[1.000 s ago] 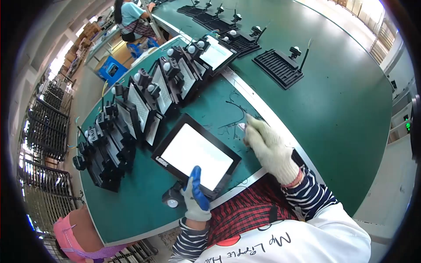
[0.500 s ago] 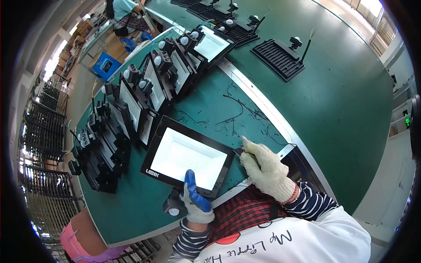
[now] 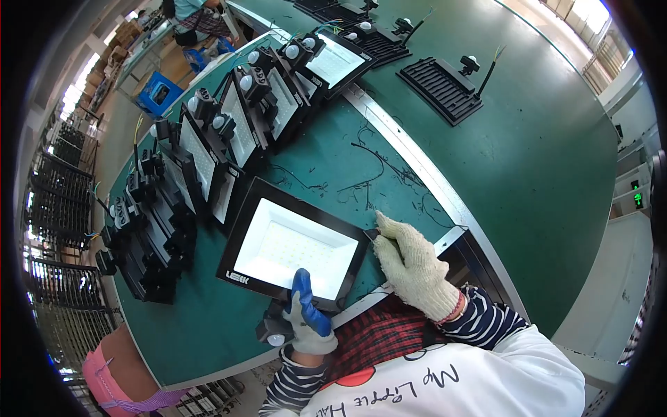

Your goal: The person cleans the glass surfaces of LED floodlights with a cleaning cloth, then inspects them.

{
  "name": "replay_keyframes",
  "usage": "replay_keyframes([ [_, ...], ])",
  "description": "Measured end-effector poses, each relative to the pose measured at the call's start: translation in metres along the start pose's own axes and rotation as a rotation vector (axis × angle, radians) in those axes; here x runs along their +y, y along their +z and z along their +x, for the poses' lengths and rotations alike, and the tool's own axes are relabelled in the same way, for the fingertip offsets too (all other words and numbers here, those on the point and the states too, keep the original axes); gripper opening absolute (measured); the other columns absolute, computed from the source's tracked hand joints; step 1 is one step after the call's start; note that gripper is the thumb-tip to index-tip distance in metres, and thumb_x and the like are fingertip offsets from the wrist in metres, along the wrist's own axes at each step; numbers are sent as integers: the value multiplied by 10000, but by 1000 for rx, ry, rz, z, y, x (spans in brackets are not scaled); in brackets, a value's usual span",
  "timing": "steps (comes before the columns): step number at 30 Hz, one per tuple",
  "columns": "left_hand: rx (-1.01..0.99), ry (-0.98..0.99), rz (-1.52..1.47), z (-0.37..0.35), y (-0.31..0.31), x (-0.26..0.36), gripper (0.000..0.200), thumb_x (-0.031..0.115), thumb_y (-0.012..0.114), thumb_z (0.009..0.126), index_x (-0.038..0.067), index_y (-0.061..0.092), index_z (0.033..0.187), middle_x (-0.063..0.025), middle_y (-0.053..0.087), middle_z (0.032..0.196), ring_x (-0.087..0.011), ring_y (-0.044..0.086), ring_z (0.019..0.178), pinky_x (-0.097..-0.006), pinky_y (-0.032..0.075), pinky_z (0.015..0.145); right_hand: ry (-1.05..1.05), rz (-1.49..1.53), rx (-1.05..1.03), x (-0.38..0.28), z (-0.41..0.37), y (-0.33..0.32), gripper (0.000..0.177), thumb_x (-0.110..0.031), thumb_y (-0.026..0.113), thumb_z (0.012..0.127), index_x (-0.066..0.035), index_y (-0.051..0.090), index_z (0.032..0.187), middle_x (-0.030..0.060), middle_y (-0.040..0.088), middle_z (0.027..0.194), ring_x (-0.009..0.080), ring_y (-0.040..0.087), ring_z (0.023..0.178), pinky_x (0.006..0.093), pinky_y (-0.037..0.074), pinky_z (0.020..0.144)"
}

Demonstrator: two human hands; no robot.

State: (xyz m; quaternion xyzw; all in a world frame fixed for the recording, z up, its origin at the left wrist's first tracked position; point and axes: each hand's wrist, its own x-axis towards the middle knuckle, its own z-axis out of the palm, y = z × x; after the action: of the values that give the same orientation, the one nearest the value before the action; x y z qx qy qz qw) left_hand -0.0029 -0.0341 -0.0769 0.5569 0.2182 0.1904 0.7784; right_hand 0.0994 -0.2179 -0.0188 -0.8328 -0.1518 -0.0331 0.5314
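Note:
A black-framed LED floodlight (image 3: 288, 247) lies face up on the green bench in front of me, its white panel of small LEDs showing. My left hand (image 3: 306, 316), in a blue-and-white glove, grips its near edge beside the round sensor (image 3: 273, 332) on its bracket. My right hand (image 3: 411, 264), in a white knit glove, rests at the lamp's right edge with a small dark part pinched in its fingers; what that part is I cannot tell.
A row of finished floodlights (image 3: 240, 121) leans along the bench's left side, with black housings (image 3: 149, 236) stacked nearer. Wire offcuts (image 3: 368, 163) litter the bench. Beyond a metal rail (image 3: 417, 163), finned lamp backs (image 3: 445, 87) lie on the green conveyor. Another person's pink sleeve (image 3: 118, 375) is at bottom left.
My right hand came back from the wire scraps to the lamp's right edge. The lamp shifted left and closer, and the view tilted down.

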Motion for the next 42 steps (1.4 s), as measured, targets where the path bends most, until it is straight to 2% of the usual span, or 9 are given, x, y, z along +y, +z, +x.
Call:
replay_keyframes([
  [3,-12,42,210,-8,-2,0,522,351,466,1070,-29,460,1427,-165,559,1389,-241,580,1249,-373,472,1066,39,-34,-34,-6,3,-3,405,-122,657,941,-39,586,1331,175,688,1009,333,710,877,407,567,765],
  [5,48,-175,-168,0,0,4,507,346,467,1073,-29,477,1414,-163,570,1374,-226,587,1231,-361,475,1058,21,-14,-13,-6,4,-1,395,-117,657,939,-37,595,1320,169,688,997,327,713,876,404,567,758],
  [14,2,-139,-112,3,0,12,472,330,467,1078,-35,513,1373,-156,590,1345,-216,610,1188,-347,487,1037,54,-21,-106,-10,14,-5,408,-157,652,941,-84,603,1339,136,686,981,324,708,874,391,561,757],
  [18,127,-98,-155,6,0,2,492,317,509,1050,-35,495,1393,-166,581,1362,-239,614,1198,-376,499,1032,16,-19,-162,-12,19,-13,423,-150,663,933,-62,607,1343,134,695,977,299,709,870,367,559,777],
  [20,163,-122,-140,6,14,30,524,312,536,1029,-36,473,1416,-173,572,1374,-258,615,1206,-398,502,1035,-212,167,-242,6,34,-24,378,-111,661,938,-16,635,1303,133,710,972,242,710,859,331,557,776],
  [22,42,-186,-223,15,5,50,599,304,577,982,-46,434,1446,-192,583,1366,-330,630,1197,-473,518,1030,-105,486,-272,-6,48,-41,326,-58,654,951,18,661,1268,120,722,977,167,687,843,288,550,775],
  [27,-122,-399,-205,10,-2,73,618,254,600,946,-48,424,1456,-210,593,1362,-355,635,1195,-495,514,1040,-258,181,-419,-18,112,-55,387,-163,695,973,3,638,1318,79,733,1055,93,674,862,229,566,809],
  [31,-214,-506,-305,4,9,94,618,219,594,935,-59,423,1460,-228,587,1373,-360,629,1209,-480,509,1049,-181,183,-539,-24,127,-47,356,-202,704,970,-9,675,1269,89,744,1083,75,680,882,228,569,808],
  [42,-259,-581,-442,-3,18,118,620,164,548,945,-89,371,1482,-272,533,1422,-400,572,1281,-499,488,1071,-154,31,-699,-29,119,-64,288,-212,721,948,-75,730,1200,60,752,1047,122,689,932,262,556,864],
])
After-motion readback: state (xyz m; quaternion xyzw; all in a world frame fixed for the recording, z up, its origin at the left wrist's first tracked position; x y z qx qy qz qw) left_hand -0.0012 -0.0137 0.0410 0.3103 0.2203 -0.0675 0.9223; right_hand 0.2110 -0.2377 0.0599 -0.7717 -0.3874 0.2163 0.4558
